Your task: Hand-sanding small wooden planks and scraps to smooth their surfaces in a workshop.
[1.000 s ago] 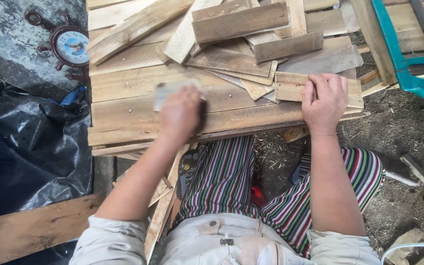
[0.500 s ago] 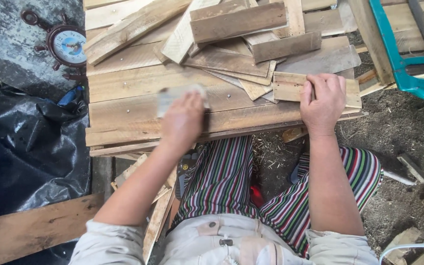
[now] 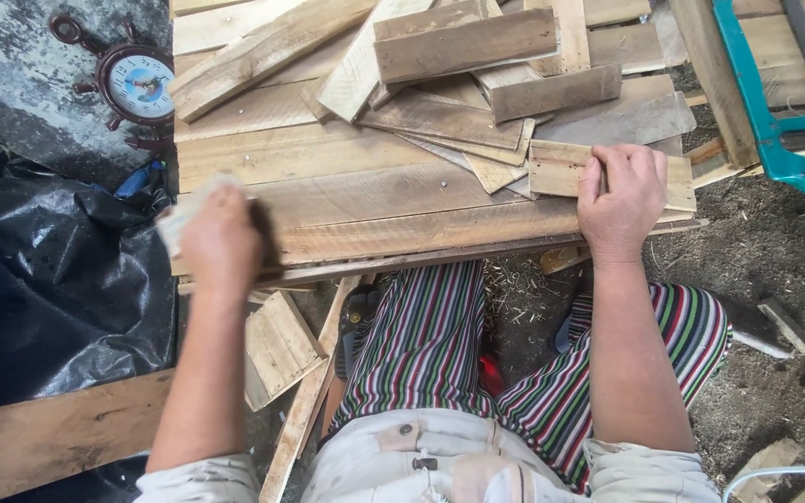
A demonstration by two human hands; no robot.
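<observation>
Plank bench [image 3: 375, 196]: loose offcuts [image 3: 477, 65] piled on, perhaps unfixed.

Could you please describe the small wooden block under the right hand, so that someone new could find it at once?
Start at the wide planks across the person's lap and follow the pile of offcuts to its right end. There the right hand presses on a short pale block. Its neighbours are longer, greyer and lie crooked; it alone is light, squarely cut and lies along the planks.

The left hand [image 3: 221, 237] is motion-blurred and hides most of a pale pad [image 3: 179, 219], perhaps sandpaper, while the teal saw [image 3: 775, 121] at far right is cut off.
</observation>
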